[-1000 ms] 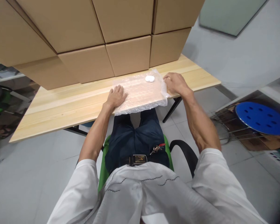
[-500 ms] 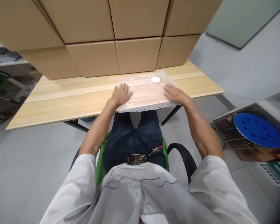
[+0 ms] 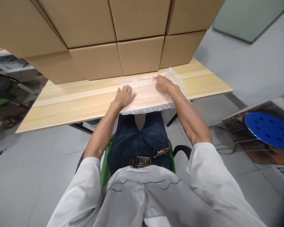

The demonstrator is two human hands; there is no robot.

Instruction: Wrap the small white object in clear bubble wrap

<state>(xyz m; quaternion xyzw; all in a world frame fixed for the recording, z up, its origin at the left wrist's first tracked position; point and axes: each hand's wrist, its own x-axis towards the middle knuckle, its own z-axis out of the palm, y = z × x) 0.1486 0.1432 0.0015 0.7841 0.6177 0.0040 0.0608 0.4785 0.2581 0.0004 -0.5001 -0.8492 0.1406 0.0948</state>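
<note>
A sheet of clear bubble wrap (image 3: 146, 97) lies flat on the wooden table (image 3: 61, 104), its near edge hanging slightly over the front. My left hand (image 3: 125, 95) rests palm down on the wrap's left edge, with fingers spread. Over the far right part of the sheet, my right hand (image 3: 163, 84) is closed around a small white rounded case (image 3: 155, 80), perhaps an earbud case. Only a sliver of it shows beside the fingertips; the fingers hide the rest.
Cardboard boxes (image 3: 140, 56) are stacked along the back of the table. To the right, a blue round stool (image 3: 269, 130) stands by a wall. Keys (image 3: 161, 153) hang at my waist, and the green chair (image 3: 106, 164) is under me.
My right hand has moved left and away from me, from the wrap's right edge onto the white case, and closed on it. My left hand stays on the wrap.
</note>
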